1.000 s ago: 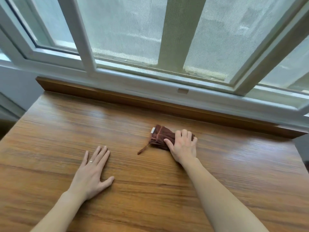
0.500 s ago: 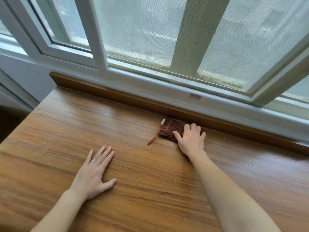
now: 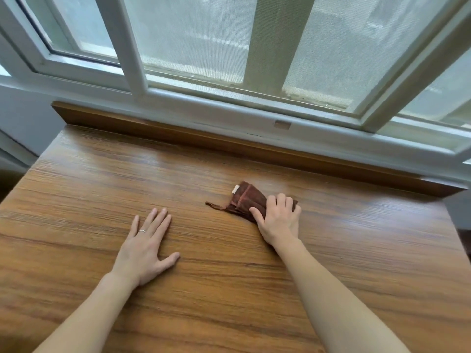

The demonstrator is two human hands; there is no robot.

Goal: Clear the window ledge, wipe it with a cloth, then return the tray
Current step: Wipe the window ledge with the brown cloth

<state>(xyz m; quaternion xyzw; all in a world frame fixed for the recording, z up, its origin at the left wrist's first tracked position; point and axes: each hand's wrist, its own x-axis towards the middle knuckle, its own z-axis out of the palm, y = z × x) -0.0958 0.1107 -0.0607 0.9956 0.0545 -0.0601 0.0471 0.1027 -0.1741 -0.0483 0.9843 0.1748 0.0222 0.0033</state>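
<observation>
A folded dark brown cloth [image 3: 244,200] with a small white tag lies on the wide wooden window ledge [image 3: 102,189], right of centre. My right hand [image 3: 279,220] presses down on the cloth's right part, fingers curled over it, so that part is hidden. A thin strip of the cloth trails to the left. My left hand [image 3: 146,247] rests flat on the bare wood, fingers spread, a ring on one finger, holding nothing. No tray is in view.
A raised wooden lip [image 3: 229,146] runs along the back of the ledge under the white window frame [image 3: 178,98]. The ledge drops off at its left edge [image 3: 30,169] and right edge [image 3: 456,240].
My right hand slid the cloth back toward the wooden lip, then drew it forward again. My left hand stayed flat in place.
</observation>
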